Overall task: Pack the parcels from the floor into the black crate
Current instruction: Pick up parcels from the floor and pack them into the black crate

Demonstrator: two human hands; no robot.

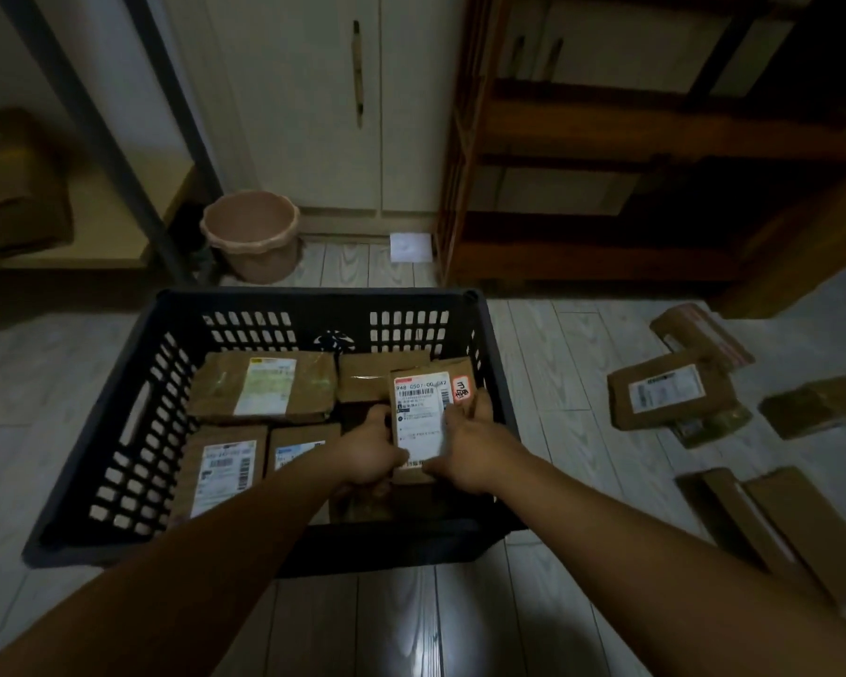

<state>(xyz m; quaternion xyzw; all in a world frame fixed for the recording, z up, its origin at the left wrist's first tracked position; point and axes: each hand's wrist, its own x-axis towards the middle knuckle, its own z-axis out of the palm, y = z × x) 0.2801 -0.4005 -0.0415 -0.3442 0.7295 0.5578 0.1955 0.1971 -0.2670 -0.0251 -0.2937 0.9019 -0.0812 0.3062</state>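
— So what did the black crate (94, 432) hold?

— Four brown parcels lay flat inside: a large parcel (216, 388) at the back left, a plain parcel (367, 378) beside it at the back right, a labelled parcel (225, 469) at the front left, and a narrow parcel (296, 444) just right of that, partly behind the left forearm. A fifth parcel (421, 412), with a white label and a small red-edged sticker, was inside the right half of the crate, held between both hands.

— How were the hands set?

— Both arms reached in over the near rim. The left hand (370, 454) gripped the fifth parcel's left edge, fingers curled round it; the right hand (470, 449) clamped the right edge the same way, thumb on the label. The parcel was tilted, its far end overlapping the plain parcel. Whether its near end touched the bottom, I couldn't tell; it was dark under there.

— And room around it?

— The right hand was near the crate's right wall. Outside, a strip of floor (558, 383) separated that wall from the loose parcels (670, 395) lying to the right. Flat cardboard pieces (777, 525) lay nearer, beside the right forearm. Behind the crate stood a pink bucket (252, 234), apart from the far rim.
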